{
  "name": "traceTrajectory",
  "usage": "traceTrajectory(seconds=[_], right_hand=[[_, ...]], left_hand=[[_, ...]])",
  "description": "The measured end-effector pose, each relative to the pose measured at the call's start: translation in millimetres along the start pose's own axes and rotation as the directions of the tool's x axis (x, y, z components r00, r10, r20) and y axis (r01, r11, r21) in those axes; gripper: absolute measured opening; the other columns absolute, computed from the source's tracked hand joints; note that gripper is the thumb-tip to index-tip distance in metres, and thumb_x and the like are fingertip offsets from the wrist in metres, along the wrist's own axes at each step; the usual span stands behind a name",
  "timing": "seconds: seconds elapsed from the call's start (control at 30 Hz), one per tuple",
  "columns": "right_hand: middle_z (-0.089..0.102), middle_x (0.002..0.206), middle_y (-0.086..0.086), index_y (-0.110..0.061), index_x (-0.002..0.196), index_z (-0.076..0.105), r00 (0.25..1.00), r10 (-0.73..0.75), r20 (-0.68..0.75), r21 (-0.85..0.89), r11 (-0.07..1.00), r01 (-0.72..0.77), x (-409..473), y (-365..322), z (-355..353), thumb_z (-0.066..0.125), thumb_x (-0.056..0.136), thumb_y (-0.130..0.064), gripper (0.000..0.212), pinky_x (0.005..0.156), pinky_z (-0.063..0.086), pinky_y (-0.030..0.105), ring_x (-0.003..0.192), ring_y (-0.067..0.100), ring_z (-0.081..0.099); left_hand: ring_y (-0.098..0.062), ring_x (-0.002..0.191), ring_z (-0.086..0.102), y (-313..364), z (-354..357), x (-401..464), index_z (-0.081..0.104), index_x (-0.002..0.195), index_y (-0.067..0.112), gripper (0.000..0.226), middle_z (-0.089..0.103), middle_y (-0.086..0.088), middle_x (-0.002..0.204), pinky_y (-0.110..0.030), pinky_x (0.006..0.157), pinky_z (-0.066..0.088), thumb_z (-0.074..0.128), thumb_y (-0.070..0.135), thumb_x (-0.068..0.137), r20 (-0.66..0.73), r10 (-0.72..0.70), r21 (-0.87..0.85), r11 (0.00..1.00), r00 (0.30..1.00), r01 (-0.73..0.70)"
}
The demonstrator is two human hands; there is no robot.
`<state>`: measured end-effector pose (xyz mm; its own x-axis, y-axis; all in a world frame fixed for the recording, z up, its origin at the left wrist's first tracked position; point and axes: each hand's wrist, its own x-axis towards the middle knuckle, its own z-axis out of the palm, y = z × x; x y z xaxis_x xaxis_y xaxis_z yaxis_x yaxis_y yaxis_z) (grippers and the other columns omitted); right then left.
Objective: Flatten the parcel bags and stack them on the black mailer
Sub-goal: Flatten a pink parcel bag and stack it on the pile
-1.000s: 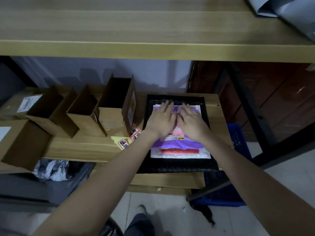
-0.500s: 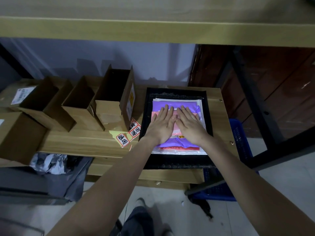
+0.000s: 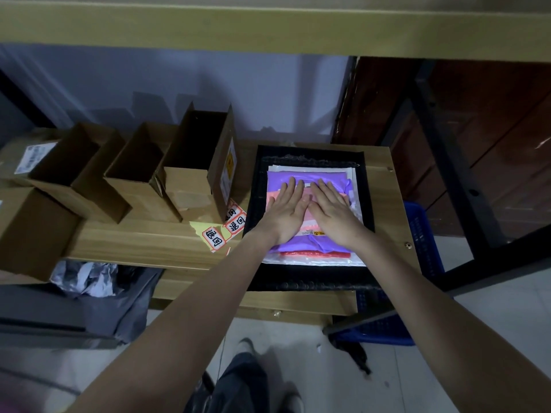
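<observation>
A black mailer [image 3: 310, 277] lies flat at the right end of the wooden shelf. On it rests a stack of flattened parcel bags: a white one [image 3: 316, 261] at the bottom, a red-edged one, and a purple bag [image 3: 310, 177] with a pink band on top. My left hand [image 3: 287, 214] and my right hand [image 3: 335, 214] lie palm down side by side on the purple bag, fingers straight and pointing away from me. Neither hand grips anything. The middle of the stack is hidden under my hands.
Several open cardboard boxes [image 3: 196, 162] stand in a row left of the mailer. Yellow stickers with red labels [image 3: 220, 234] lie between them and the mailer. Grey plastic bags [image 3: 98, 293] sit below the shelf at left, a blue crate [image 3: 423, 234] at right. A shelf board [image 3: 268, 28] hangs overhead.
Both hands have slid back toward me over the purple bag, from its far end to its middle. The view has tilted down a little.
</observation>
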<state>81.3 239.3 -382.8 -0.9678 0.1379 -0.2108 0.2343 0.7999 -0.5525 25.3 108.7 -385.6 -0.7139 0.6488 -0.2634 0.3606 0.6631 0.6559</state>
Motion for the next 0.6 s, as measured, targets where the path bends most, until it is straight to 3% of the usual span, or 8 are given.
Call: traceTrajectory(seconds=[0.37,0.6], right_hand=[[-0.007,0.159,-0.002,-0.020,0.150,0.004,1.000,0.001,0.022,0.021,1.000,-0.001,1.9,2.9,1.9,0.018,0.102,-0.033,0.051,0.114,-0.012,0.035,0.146,0.010,-0.012],[-0.012,0.159,0.000,-0.017,0.150,0.000,0.999,0.028,0.047,-0.010,1.000,-0.028,-0.2,-1.9,-3.2,0.017,0.102,-0.035,0.054,0.114,-0.013,0.036,0.145,0.010,-0.014]], left_hand=[[-0.010,0.144,-0.018,-0.2,-0.1,1.5,-0.004,0.150,0.022,0.052,-0.016,0.002,0.158,-0.035,0.115,-0.012,0.008,0.039,0.102,0.014,-0.015,0.000,1.000,1.000,0.015],[-0.011,0.144,-0.017,3.6,-5.0,1.5,-0.007,0.150,0.021,0.052,-0.018,0.001,0.158,-0.036,0.116,-0.010,0.007,0.034,0.103,0.030,-0.038,0.164,0.986,0.999,0.032]])
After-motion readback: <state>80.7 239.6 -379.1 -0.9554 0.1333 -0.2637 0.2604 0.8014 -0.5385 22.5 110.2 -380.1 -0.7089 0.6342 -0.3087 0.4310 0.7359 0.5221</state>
